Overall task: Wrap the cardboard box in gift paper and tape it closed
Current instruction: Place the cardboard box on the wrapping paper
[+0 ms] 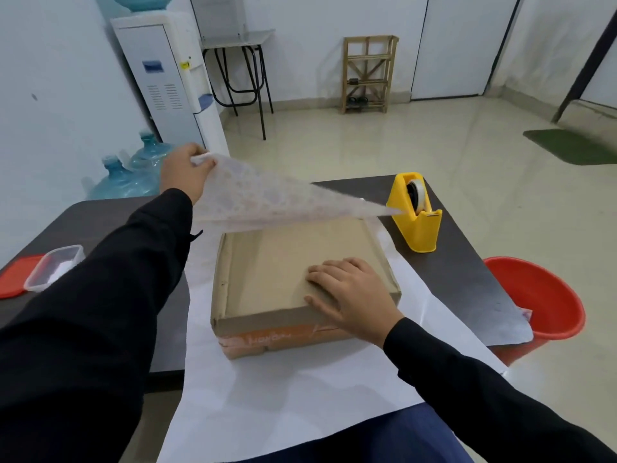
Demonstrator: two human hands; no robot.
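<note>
The wrapping is barely begun, I judge. Nearest, the paper lies flat, white side up, across the bench, and its near edge hangs over toward the person's lap. On its middle sits the box, closed, with its top and near side bare. The right hand rests flat on the box's near right corner, fingers straight, holding it down. Farther off, the left hand pinches the paper's far left corner and holds it raised above the box's far edge, a faint pattern showing. Beyond, the dispenser stands untouched at the bench's far right. No tape shows on the paper. Every fold, both ends and all taping are left.
</note>
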